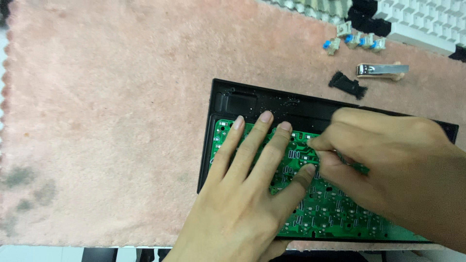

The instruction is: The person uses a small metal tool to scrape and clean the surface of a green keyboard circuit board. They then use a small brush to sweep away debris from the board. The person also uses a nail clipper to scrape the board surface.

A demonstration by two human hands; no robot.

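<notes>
A green circuit board (335,213) lies inside a black keyboard case (233,99) on a pink fuzzy mat (107,106). My left hand (247,189) rests flat on the board's left part, fingers spread, thumb stretched to the right. My right hand (388,165) comes in from the right with fingertips pinched together against the board near its upper middle, right beside my left thumb. Whether something small sits between those fingertips is hidden.
Several loose key switches with blue stems (354,41) lie at the mat's far edge. A metal nail clipper (381,71) and a small black part (347,85) lie behind the case. A white keyboard (427,22) and black keycaps (366,17) sit at the top right.
</notes>
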